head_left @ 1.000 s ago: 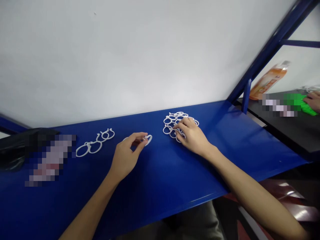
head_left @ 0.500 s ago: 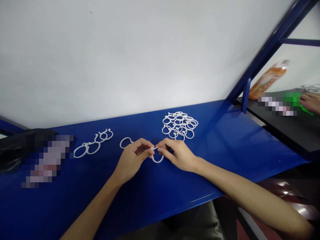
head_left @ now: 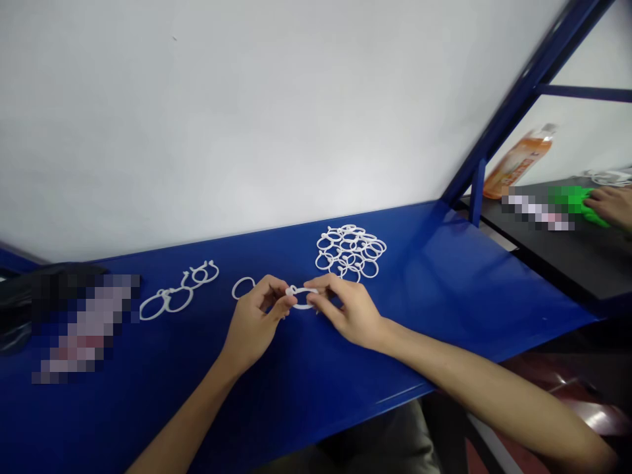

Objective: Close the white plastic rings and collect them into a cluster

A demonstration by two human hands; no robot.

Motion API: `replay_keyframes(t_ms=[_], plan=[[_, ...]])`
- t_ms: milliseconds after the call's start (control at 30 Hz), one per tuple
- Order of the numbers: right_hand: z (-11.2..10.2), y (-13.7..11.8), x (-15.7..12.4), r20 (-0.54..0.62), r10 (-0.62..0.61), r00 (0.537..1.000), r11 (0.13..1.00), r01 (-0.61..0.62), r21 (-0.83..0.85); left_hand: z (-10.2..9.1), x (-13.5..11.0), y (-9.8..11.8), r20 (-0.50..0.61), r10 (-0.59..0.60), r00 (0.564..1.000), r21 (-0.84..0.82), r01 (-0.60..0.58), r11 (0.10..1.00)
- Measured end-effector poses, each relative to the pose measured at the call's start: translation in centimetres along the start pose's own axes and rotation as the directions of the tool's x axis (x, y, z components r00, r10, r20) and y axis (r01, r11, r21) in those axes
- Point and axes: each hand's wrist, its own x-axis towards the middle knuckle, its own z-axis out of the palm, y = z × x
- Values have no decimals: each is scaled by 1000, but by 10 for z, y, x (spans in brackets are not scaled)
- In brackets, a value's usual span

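Between my two hands is a white ring (head_left: 303, 305) with a small loop at its upper left, held just above the blue tabletop (head_left: 316, 375). My left hand (head_left: 259, 316) pinches its left side between thumb and fingers. On the right side, my right hand (head_left: 348, 309) grips it the same way. A single white ring (head_left: 243, 288) lies on the table behind my left hand, partly covered by it. Behind my right hand sits a pile of white rings (head_left: 349, 250). Several more white rings (head_left: 178, 299), some of them open, lie in a line to the left.
A black plastic bag (head_left: 54, 280) and a blurred-out item (head_left: 89, 329) lie at the far left. A blue frame post (head_left: 518, 99) rises on the right. Beyond it, another person's hand (head_left: 612, 205) touches a green thing on a black table (head_left: 553, 253), near an orange bottle (head_left: 518, 161).
The ring between my hands has turned from hanging upright to lying flatter, its small loop now showing by my left fingers. The whole view has shifted slightly.
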Motion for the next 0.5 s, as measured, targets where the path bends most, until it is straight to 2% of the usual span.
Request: replay_keyframes(t_ms=[133,233,400,500], plan=[[-2,1,3,107,124,987,964,-145,221,-1,0,-5,11,9,1000,-11,-9,1000],[-5,2,3,203,138,969,947,-189,259,-1,-2,-8,48,43,998,-25,-42,999],[-12,4,3,260,-13,965,986,-31,163,0,-6,-8,99,106,989,3,-107,994],[-13,6,5,269,-56,962,997,40,65,2,-4,-5,120,113,986,80,-123,989]])
